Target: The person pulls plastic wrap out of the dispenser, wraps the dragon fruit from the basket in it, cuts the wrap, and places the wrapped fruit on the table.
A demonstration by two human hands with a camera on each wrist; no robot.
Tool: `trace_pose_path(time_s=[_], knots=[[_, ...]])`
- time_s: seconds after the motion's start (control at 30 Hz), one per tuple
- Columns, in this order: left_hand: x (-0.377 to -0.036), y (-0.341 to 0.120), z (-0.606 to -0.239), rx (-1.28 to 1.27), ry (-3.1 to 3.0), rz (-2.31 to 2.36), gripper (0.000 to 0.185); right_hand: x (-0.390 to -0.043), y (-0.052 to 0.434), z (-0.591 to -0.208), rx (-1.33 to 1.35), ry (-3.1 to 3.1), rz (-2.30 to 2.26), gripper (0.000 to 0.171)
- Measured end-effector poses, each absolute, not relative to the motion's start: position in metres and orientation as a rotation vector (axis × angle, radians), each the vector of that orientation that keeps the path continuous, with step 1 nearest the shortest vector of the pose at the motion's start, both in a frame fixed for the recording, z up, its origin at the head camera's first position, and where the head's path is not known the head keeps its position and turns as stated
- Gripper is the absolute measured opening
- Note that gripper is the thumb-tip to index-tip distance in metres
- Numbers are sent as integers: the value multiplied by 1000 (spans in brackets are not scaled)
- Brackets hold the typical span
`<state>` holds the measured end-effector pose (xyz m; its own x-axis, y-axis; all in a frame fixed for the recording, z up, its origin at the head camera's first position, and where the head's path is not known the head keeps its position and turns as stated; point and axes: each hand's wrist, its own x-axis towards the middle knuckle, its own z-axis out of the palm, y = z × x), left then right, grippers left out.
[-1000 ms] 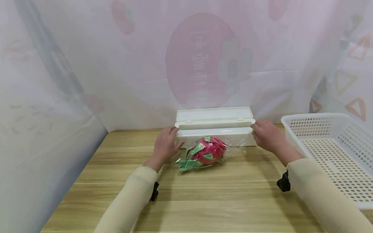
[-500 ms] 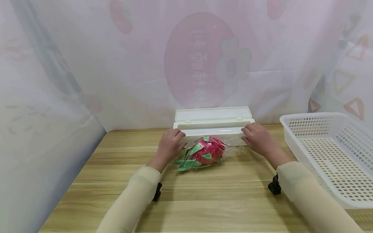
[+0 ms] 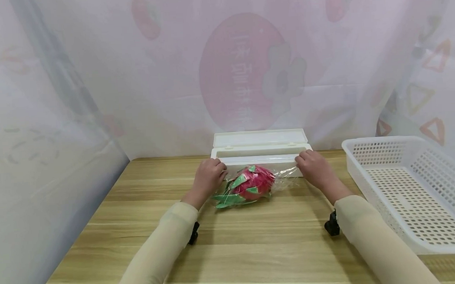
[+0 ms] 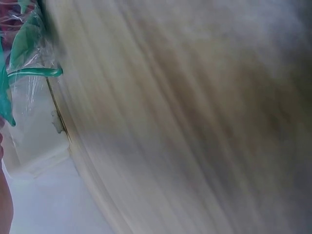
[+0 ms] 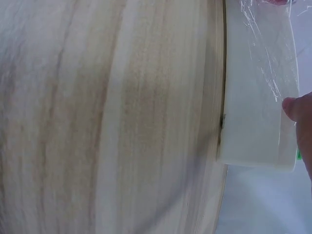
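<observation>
A red dragon fruit [image 3: 255, 183] with green scales lies on the wooden table in front of a white cling film dispenser [image 3: 261, 151]. Clear cling film [image 3: 286, 179] covers the fruit and runs to the dispenser, whose lid is raised at the back. At the dispenser's left front edge, my left hand [image 3: 208, 178] pinches the film; its fingertips are mostly hidden. My right hand [image 3: 316, 168] pinches the film at the right front edge, drawing it into taut creases. In the right wrist view, the right thumb [image 5: 290, 108] presses film near the dispenser's top edge.
To the right stands a white perforated plastic basket [image 3: 407, 200]. Printed pale cloth [image 3: 170, 97] hangs behind and on both sides. The wooden table [image 3: 265, 252] stretches in front of the fruit, between my forearms.
My right hand has moved left from the dispenser's right end, and my left hand slightly right. The film between the fruit and my right hand has lifted and tightened.
</observation>
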<state>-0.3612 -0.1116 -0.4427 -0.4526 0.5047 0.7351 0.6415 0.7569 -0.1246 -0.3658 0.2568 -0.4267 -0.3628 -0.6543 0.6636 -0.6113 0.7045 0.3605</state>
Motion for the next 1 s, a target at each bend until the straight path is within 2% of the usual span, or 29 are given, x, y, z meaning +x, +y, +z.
trace_pose_path(time_s=[0.5,1.0], knots=[[-356,-117,-443,-894,-2167,-221,12,-356,251,-417,987,-2009,-31,18],[-353,-118,-449,-940,-2221,-285,12,-326,244,-412,1021,-2045,44,12]])
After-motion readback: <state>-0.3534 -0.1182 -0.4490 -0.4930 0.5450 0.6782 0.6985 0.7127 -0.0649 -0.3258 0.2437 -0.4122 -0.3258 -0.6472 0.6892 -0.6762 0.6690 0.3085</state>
